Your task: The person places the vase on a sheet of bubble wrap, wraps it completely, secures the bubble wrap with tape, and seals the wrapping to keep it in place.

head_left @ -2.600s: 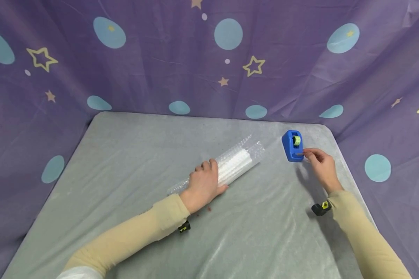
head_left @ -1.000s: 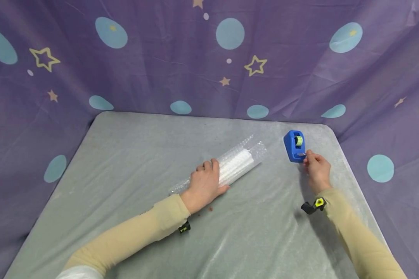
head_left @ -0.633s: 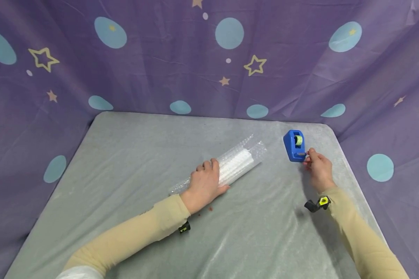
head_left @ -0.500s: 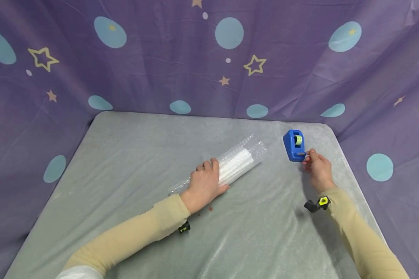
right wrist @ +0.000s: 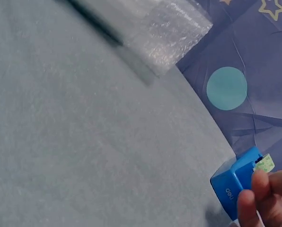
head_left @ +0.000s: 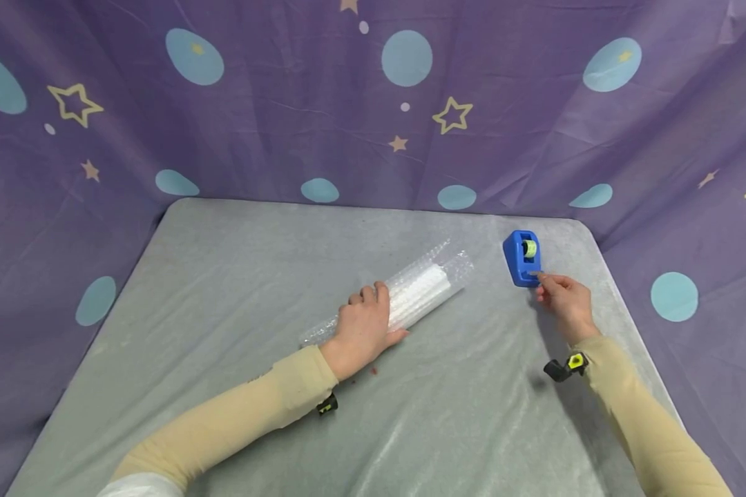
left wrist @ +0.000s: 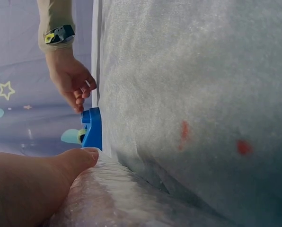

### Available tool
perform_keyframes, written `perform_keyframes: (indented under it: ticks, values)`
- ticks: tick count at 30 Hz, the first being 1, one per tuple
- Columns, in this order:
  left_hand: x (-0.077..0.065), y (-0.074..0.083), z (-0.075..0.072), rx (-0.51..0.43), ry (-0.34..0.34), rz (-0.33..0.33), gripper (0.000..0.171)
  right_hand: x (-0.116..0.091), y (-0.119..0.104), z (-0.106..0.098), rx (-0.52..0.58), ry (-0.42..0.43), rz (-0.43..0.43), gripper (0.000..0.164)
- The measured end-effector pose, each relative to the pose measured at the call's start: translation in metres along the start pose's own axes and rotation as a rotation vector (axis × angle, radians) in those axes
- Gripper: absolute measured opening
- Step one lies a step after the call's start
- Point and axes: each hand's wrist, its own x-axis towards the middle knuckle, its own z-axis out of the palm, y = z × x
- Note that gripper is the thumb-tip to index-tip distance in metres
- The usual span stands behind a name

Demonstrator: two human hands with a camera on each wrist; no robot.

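My left hand [head_left: 362, 330] grips a roll of bubble wrap [head_left: 419, 293] lying slantwise on the grey cloth, fingers over its top and thumb along the near side. Something white shows through the clear film. At the back right stands a blue tape dispenser [head_left: 514, 262] with a small tape roll [head_left: 530, 249] in it. The thumb and forefinger of my right hand [head_left: 568, 305] pinch at its cutter end, where the tape's end is hidden by the fingertips. From the left wrist, the right hand [left wrist: 70, 78] shows right at the dispenser [left wrist: 94, 132], its other fingers loosely bent.
A grey cloth [head_left: 255, 255] covers the table, with small red spots [left wrist: 243, 147] near the left wrist. Purple curtains [head_left: 273, 124] with stars and dots stand along the back and sides. The flat end of the bubble wrap points towards the dispenser.
My right fingertips have shifted slightly down and left, onto the cutter end of the dispenser. The left hand and the bubble wrap have stayed in place.
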Motion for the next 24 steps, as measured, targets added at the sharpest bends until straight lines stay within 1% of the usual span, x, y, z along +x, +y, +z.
perform_keyframes:
  ticks: [2, 4, 9, 13, 16, 20, 24]
  values:
    - [0.0, 0.0001, -0.0005, -0.007, -0.003, 0.001, 0.094, -0.0003, 0.0007, -0.0003, -0.054, -0.009, 0.004, 0.019]
    - [0.0002, 0.0002, -0.0004, -0.011, -0.006, 0.001, 0.094, -0.0011, 0.0009, -0.0003, -0.067, -0.02, 0.004, 0.022]
    - [0.001, 0.0004, 0.0014, -0.023, 0.005, 0.0, 0.094, 0.0001, 0.0008, -0.0005, -0.033, -0.061, 0.036, 0.025]
    - [0.0018, 0.0003, 0.0022, -0.021, 0.028, 0.0, 0.095, 0.0032, 0.0004, -0.0003, -0.009, -0.082, 0.071, 0.022]
    - [0.0021, 0.0005, 0.0017, -0.016, 0.01, -0.002, 0.094, 0.0045, 0.0007, 0.0003, -0.002, -0.092, 0.075, 0.019]
    - [0.0022, 0.0011, 0.0008, -0.022, -0.041, -0.008, 0.094, 0.0053, 0.0016, 0.001, -0.012, -0.1, 0.072, 0.015]
    - [0.002, 0.0014, 0.0009, -0.036, -0.072, -0.012, 0.094, 0.0059, 0.0011, 0.0007, 0.004, -0.116, 0.097, 0.015]
